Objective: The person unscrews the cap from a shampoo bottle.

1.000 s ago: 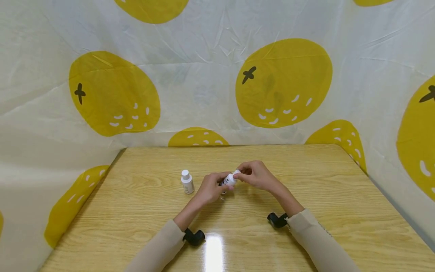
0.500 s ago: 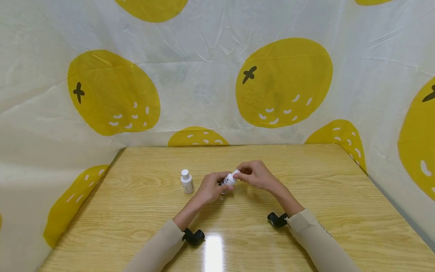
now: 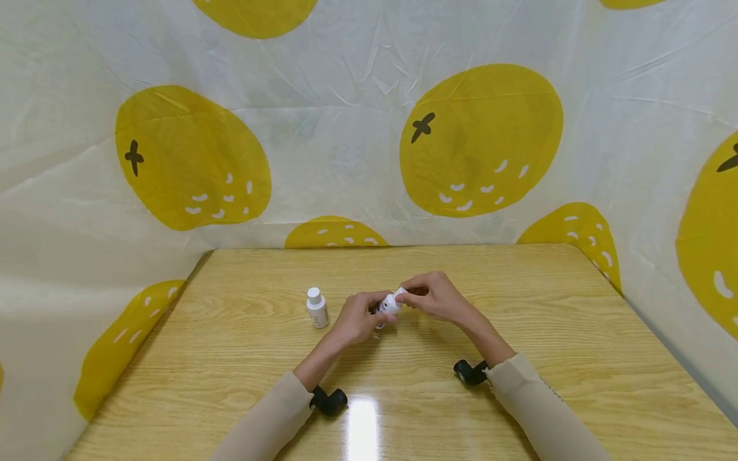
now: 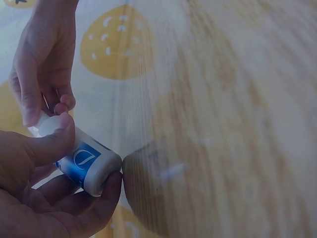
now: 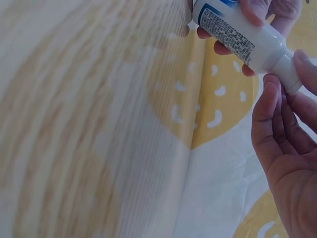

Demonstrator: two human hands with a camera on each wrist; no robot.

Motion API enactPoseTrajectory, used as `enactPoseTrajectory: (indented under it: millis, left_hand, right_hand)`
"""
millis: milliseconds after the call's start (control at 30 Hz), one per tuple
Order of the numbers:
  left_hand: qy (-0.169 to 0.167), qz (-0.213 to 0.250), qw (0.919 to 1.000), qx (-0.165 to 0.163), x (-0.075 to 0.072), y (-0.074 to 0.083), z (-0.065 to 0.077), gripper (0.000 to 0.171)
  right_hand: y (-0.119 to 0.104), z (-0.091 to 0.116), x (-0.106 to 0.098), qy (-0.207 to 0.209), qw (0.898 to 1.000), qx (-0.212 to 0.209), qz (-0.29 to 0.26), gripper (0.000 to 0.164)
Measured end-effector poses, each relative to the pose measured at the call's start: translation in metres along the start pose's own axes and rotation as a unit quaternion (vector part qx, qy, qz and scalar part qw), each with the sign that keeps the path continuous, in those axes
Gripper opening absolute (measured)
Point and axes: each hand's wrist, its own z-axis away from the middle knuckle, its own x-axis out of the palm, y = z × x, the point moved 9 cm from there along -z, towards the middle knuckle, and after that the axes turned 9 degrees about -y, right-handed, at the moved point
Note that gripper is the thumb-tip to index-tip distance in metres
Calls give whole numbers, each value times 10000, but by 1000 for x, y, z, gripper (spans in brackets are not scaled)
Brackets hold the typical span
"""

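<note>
A small white bottle (image 3: 389, 306) with a blue printed label is held tilted above the table, its cap end toward the right. My left hand (image 3: 359, 318) grips the bottle's body, thumb on one side and fingers curled round the other, as the left wrist view shows. With thumb and fingertips my right hand (image 3: 434, 296) pinches the white cap (image 5: 286, 73), which sits on the bottle's neck. Small dense print (image 5: 228, 35) shows on the bottle's side in the right wrist view. Left of my hands, a second white bottle (image 3: 318, 309) with a white cap stands upright, touched by neither hand.
The wood-grain table (image 3: 230, 358) spreads under both arms. A white cloth (image 3: 340, 147) with yellow fruit prints hangs behind the table and along its sides. Each wrist carries a black camera mount, the left one (image 3: 330, 402) close above the tabletop.
</note>
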Motion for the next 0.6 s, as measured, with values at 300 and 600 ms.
enactPoseTrajectory:
  millis: [300, 600]
  left_hand:
    - [-91, 135, 9998, -105, 1, -3, -1, 35]
    - [-128, 298, 9993, -210, 1, -5, -1, 41]
  right_hand:
    - [-2, 1, -1, -4, 9999, -72, 83, 21]
    - [-3, 1, -2, -72, 9999, -11, 113, 22]
